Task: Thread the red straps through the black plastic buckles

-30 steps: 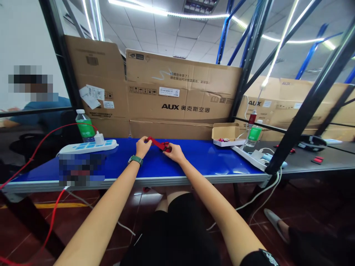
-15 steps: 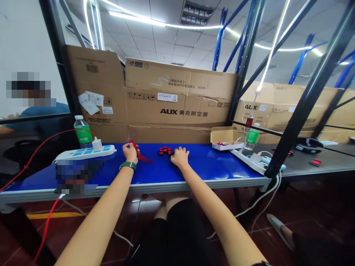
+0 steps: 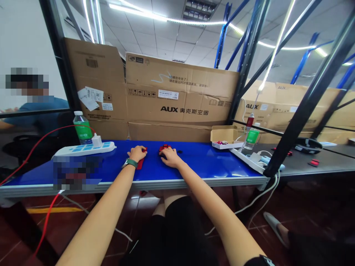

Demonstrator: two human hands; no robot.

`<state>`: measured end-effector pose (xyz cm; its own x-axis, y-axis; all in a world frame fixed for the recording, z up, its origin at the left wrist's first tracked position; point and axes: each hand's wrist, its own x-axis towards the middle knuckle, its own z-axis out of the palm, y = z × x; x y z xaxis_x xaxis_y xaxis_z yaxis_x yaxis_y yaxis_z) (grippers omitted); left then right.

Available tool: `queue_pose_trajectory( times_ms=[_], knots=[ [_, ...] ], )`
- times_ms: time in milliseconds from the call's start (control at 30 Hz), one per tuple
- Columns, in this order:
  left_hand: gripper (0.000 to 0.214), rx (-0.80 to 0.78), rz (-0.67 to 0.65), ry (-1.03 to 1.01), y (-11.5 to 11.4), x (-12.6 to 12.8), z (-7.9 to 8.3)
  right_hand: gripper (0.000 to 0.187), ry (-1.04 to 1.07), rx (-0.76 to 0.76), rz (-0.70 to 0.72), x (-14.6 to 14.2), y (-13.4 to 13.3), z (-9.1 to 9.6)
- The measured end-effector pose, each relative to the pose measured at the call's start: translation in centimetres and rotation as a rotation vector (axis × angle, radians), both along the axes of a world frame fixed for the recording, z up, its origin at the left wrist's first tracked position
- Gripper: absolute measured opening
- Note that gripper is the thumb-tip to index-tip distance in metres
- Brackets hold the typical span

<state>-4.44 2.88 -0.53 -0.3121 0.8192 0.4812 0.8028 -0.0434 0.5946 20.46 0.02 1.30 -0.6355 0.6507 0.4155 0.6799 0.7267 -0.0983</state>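
Note:
My left hand (image 3: 137, 153), with a green watch on the wrist, is closed over a red strap (image 3: 140, 162) that lies on the blue table (image 3: 205, 162). My right hand (image 3: 169, 157) rests just to the right of it, fingers curled on a small red and black piece (image 3: 163, 149). A small black bit (image 3: 180, 151) lies on the table just beyond the right hand. Both hands are near the table's middle, about a hand's width apart.
A white power strip (image 3: 85, 148) and a green-labelled bottle (image 3: 82, 129) stand at the left. An open cardboard box (image 3: 224, 136), another bottle (image 3: 252, 136) and a second power strip (image 3: 249, 157) are at the right. Large cartons (image 3: 177, 99) line the back. A person sits far left.
A second ago both hands held the strap and the piece together, raised. The hands parted, the left carrying the strap leftward; now both are lowered onto the table, closer together.

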Motion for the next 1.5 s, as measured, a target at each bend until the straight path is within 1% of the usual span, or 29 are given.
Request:
queue_pose_trajectory(
  times_ms=[67,133,200,267,300,333,400,433,500,567,667,700,767,867,933,1000,1100,1233,1400,1500],
  knots=[
    [0.019,0.023,-0.027,0.058,0.0,-0.3,-0.6,0.026,0.036,-0.013,0.023,0.0,0.1,-0.1],
    [0.024,0.051,-0.050,0.087,-0.2,-0.4,-0.9,0.026,0.035,0.008,0.015,0.0,0.3,-0.2],
    [0.023,0.059,-0.057,0.126,-0.4,-0.3,-0.8,0.024,0.023,0.028,0.000,0.0,0.4,-0.4],
    [0.021,0.102,-0.109,0.218,-0.7,0.3,-0.1,0.021,0.012,0.017,-0.001,-0.1,0.6,-0.6],
    [0.024,0.144,-0.172,0.290,-0.9,0.7,0.3,0.018,0.010,0.005,0.004,-0.1,0.7,-0.7],
    [0.029,0.183,-0.279,0.373,-1.1,1.2,0.7,0.016,0.009,-0.004,0.020,-0.1,0.8,-0.7],
    [0.040,0.206,-0.521,0.539,-1.5,2.3,1.5,0.014,0.023,-0.012,0.066,-0.2,1.0,-0.7],
    [0.041,0.201,-0.602,0.592,-1.8,2.8,1.8,0.016,0.040,-0.012,0.085,-0.2,1.1,-0.7],
    [0.042,0.181,-0.686,0.622,-2.2,3.6,2.2,0.024,0.102,-0.011,0.089,-0.2,1.3,-0.7],
    [0.040,0.170,-0.722,0.587,-2.6,4.0,2.4,0.031,0.203,-0.008,0.039,0.0,1.5,-0.6],
    [0.044,0.170,-0.747,0.537,-2.8,4.2,2.4,0.034,0.358,0.011,-0.003,0.4,2.0,-0.5],
    [0.045,0.170,-0.743,0.540,-2.7,4.2,2.3,0.033,0.386,0.014,0.003,0.5,2.2,-0.4],
    [0.040,0.179,-0.717,0.572,-2.7,4.4,2.4,0.031,0.402,0.009,0.019,0.7,2.4,-0.5],
    [0.028,0.209,-0.670,0.635,-2.7,4.7,2.5,0.030,0.361,-0.011,-0.014,0.6,2.2,-0.7],
    [0.025,0.220,-0.674,0.665,-2.8,4.9,2.5,0.025,0.313,-0.006,-0.097,0.5,1.8,-0.8],
    [0.025,0.225,-0.703,0.689,-2.8,5.1,2.6,0.014,0.247,0.019,-0.199,0.4,1.3,-0.9],
    [0.026,0.223,-0.726,0.721,-2.8,5.1,2.6,0.018,0.175,0.026,-0.291,0.3,1.0,-0.9],
    [0.021,0.190,-0.719,0.780,-3.2,5.2,2.8,0.008,0.212,-0.088,-0.312,0.3,1.4,-0.8],
    [0.023,0.250,-0.684,0.836,-3.5,6.1,3.1,0.012,0.329,-0.189,-0.302,0.6,2.1,-0.6],
    [0.021,0.275,-0.675,0.810,-3.4,6.1,3.2,0.013,0.345,-0.220,-0.275,0.7,2.2,-0.4]
  ],
)
